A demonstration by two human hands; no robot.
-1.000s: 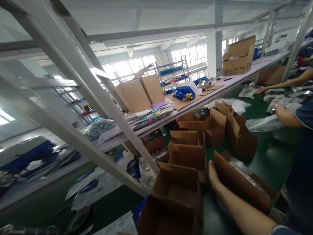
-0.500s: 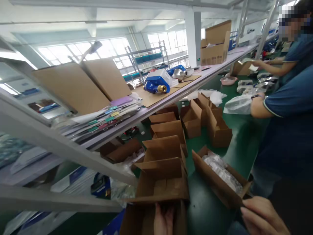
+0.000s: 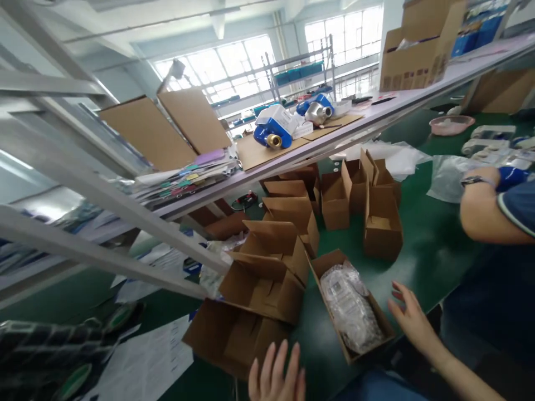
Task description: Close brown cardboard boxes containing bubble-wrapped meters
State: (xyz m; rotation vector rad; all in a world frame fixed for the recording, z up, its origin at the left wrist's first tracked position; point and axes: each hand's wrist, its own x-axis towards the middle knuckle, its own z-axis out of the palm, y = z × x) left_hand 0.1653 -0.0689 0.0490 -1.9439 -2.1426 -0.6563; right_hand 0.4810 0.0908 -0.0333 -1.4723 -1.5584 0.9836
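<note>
My left hand (image 3: 276, 374) is at the bottom of the view, fingers spread, at the near side of an open cardboard box (image 3: 234, 337); I cannot tell whether it touches the box. My right hand (image 3: 410, 314) hovers open over the bench edge, with nothing in it. Left of it lies an open cardboard box (image 3: 324, 295) with a bubble-wrapped item (image 3: 351, 306) inside. Behind the left hand's box, more open cardboard boxes (image 3: 261, 287) stand in a row.
A co-worker's arm (image 3: 480, 206) reaches in from the right, near a clear plastic bag (image 3: 447, 178). A slanting metal frame (image 3: 137, 223) crosses the left side. Blue meters with brass fittings (image 3: 273, 133) sit on the raised shelf (image 3: 234, 184). Printed papers (image 3: 146, 356) lie at lower left.
My left hand has come out of the nearest box. My right hand has let go of the box with the wrapped item, which now sits straighter. The view has turned left.
</note>
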